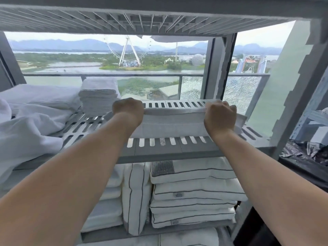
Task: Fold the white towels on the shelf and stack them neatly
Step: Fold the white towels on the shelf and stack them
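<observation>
A white towel [173,122] lies across the slatted grey shelf [159,148] in the middle of the head view. My left hand [128,110] grips its upper edge at the left end. My right hand [220,115] grips the same edge at the right end, so the edge is lifted off the shelf between both fists. A neat stack of folded white towels [98,96] stands at the back left of the shelf. Loose, crumpled white towels [30,128] are heaped at the far left.
An upper slatted shelf [142,20] hangs close overhead. A grey upright post [298,96] bounds the right side. Striped white cushions [193,194] fill the shelf below. Behind the shelf is a window with a balcony rail [110,74]. Crumpled dark foil [305,150] lies at the right.
</observation>
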